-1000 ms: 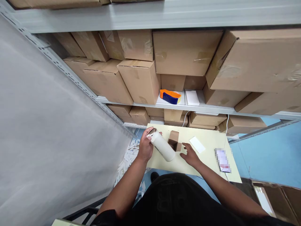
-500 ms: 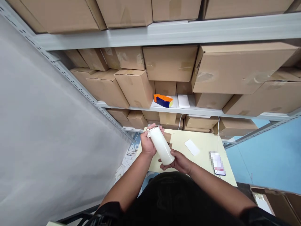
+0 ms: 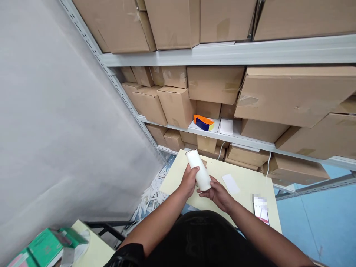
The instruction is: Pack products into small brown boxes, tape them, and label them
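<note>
I hold a white cylindrical bottle (image 3: pixel 198 168) tilted over a pale yellow table (image 3: pixel 244 176), its top end pointing away from me. My left hand (image 3: pixel 189 180) wraps around the bottle's left side. My right hand (image 3: pixel 217 192) cups its lower end from the right. A small brown cardboard box on the table is almost wholly hidden behind the bottle. A white card (image 3: pixel 230 183) lies flat on the table just right of my hands.
Metal shelving (image 3: pixel 228 55) packed with brown cartons fills the back. An orange and blue tape dispenser (image 3: pixel 204 122) sits on the middle shelf. White paper strips (image 3: pixel 151 196) litter the floor at left. Green boxes (image 3: pixel 47 246) lie on another table at lower left. A grey wall is at left.
My right hand left the table and came onto the bottle's lower end. The bottle now points more away from me, and my left hand has slid down from its top. The view swung left.
</note>
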Demonstrator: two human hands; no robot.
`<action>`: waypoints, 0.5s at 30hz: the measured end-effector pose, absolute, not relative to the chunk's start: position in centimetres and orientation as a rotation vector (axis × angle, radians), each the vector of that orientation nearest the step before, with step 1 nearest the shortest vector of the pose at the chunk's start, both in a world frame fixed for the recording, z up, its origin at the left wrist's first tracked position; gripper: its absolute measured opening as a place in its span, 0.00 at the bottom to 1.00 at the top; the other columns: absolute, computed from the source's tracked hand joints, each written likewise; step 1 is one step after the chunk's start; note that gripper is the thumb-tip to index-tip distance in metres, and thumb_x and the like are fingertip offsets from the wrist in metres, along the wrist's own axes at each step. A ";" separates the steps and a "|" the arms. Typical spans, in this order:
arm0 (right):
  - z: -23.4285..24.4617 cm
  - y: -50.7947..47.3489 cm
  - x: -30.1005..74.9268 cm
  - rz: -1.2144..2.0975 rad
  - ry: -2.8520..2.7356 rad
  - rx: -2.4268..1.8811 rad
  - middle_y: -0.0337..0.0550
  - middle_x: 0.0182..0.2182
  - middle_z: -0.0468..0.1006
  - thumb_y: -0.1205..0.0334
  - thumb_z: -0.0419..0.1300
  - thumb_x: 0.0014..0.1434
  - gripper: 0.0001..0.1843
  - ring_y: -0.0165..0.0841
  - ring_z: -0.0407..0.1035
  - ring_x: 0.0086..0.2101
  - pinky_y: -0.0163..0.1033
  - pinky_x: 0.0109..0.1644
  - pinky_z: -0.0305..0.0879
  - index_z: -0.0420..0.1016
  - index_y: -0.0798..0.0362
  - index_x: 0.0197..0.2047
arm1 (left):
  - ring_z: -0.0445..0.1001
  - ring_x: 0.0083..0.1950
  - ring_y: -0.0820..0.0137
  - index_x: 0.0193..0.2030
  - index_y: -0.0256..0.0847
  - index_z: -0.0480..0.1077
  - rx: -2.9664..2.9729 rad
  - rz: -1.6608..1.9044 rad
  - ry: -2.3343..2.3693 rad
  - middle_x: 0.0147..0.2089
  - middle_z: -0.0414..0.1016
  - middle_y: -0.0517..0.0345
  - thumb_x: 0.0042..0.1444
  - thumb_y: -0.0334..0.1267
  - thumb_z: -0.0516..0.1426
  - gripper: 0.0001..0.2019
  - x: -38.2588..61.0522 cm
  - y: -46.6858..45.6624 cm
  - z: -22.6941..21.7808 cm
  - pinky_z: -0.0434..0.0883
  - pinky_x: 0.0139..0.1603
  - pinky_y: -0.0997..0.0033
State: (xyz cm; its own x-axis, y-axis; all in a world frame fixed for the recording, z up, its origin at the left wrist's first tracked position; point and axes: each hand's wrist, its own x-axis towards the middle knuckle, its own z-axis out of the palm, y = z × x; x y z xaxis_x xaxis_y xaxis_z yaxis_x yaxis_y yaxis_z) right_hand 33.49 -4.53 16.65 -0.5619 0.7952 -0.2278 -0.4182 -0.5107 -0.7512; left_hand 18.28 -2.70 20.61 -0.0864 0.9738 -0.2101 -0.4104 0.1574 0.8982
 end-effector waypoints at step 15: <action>18.0 -6.5 28.7 1.943 -0.833 -0.754 0.46 0.49 0.76 0.43 0.65 0.57 0.30 0.44 0.76 0.44 0.55 0.52 0.70 0.64 0.45 0.57 | 0.77 0.44 0.62 0.55 0.42 0.67 0.955 1.243 1.020 0.47 0.79 0.53 0.54 0.44 0.65 0.24 13.3 -3.4 21.6 0.74 0.45 0.64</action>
State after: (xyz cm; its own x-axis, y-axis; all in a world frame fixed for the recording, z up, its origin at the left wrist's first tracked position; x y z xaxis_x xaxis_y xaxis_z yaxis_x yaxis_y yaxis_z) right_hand 28.72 -6.49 17.99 -0.4405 0.8791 -0.1821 -0.4742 -0.4001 -0.7842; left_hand 13.31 -3.41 21.61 0.0425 0.9958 -0.0814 -0.2743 0.0900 0.9574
